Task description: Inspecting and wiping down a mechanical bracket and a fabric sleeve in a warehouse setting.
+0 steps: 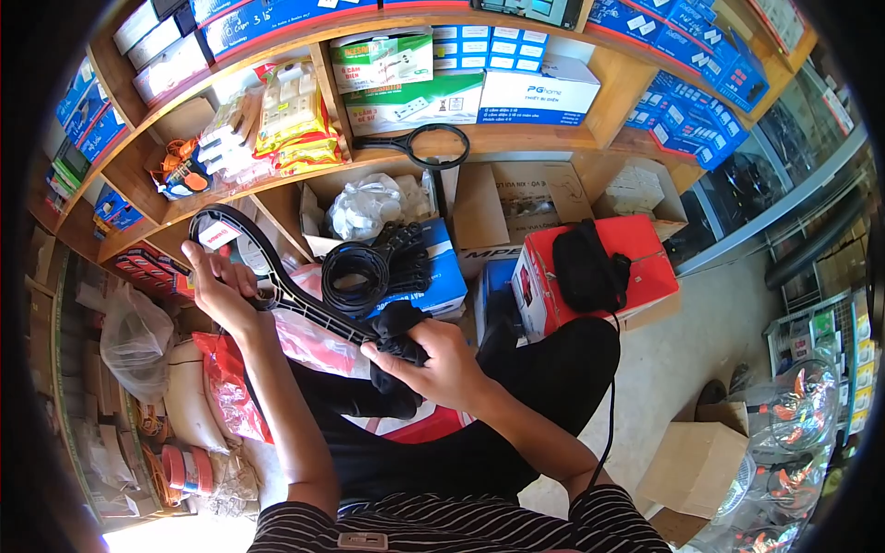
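My left hand (225,287) grips a black plastic filter-housing wrench (314,307) by the ring end, fingers curled at the rim. The ribbed handle slants down to the right across my lap. At its lower end my right hand (446,363) holds a bunched black cloth (397,328) against the handle, thumb on top. The cloth hides the handle's tip. Just beyond, a stack of similar black wrenches (354,276) lies on a blue box (442,269), rings piled together. One more wrench (435,146) rests on the shelf edge ahead.
A wooden shelf (387,159) with boxed electrical goods curves across the front. To the right, a black pouch (588,269) with a cord lies on a red box (653,256). Open cartons (522,200) stand under the shelf. Bagged fans (795,415) and a carton (695,463) stand at right.
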The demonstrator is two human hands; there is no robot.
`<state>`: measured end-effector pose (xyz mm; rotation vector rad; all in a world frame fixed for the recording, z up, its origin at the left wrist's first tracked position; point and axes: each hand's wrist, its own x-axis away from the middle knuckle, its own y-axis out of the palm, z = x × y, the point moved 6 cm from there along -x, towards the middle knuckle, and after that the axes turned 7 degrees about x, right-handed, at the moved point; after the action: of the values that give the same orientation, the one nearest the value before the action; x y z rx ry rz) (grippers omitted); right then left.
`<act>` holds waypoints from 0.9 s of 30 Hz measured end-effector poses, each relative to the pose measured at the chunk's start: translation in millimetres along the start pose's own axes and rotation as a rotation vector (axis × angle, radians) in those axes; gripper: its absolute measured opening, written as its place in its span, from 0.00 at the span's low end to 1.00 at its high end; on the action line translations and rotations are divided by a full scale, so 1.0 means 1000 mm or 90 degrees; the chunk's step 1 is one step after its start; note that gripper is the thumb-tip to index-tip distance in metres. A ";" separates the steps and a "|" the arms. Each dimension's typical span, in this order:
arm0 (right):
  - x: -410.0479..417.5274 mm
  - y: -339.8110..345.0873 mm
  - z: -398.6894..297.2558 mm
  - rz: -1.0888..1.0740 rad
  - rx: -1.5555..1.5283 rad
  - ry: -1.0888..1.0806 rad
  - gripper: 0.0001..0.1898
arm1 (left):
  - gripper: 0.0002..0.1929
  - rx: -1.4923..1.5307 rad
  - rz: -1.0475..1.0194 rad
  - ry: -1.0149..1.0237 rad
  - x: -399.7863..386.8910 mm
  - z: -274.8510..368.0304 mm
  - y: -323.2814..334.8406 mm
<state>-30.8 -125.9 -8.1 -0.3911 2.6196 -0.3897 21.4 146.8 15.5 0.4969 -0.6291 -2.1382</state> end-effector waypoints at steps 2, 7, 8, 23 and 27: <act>0.001 -0.002 0.004 0.038 0.034 0.019 0.13 | 0.27 0.002 -0.014 -0.012 0.007 -0.006 -0.002; -0.004 -0.032 0.010 0.017 0.138 -0.027 0.12 | 0.24 -0.362 -0.131 0.233 0.015 0.006 -0.010; -0.003 -0.037 0.013 0.001 0.196 -0.045 0.11 | 0.28 -0.314 -0.221 0.263 0.035 0.017 0.005; -0.007 -0.014 0.003 -0.006 0.038 -0.044 0.17 | 0.33 -0.253 -0.546 -0.122 0.168 -0.067 0.026; -0.013 -0.029 0.000 0.074 0.033 0.053 0.15 | 0.35 -0.402 -0.666 -0.303 0.169 -0.077 0.020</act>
<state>-13.7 -147.9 6.6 -0.2085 2.6909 -0.4433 -21.3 -20.7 -55.9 -0.1062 0.1853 -3.2990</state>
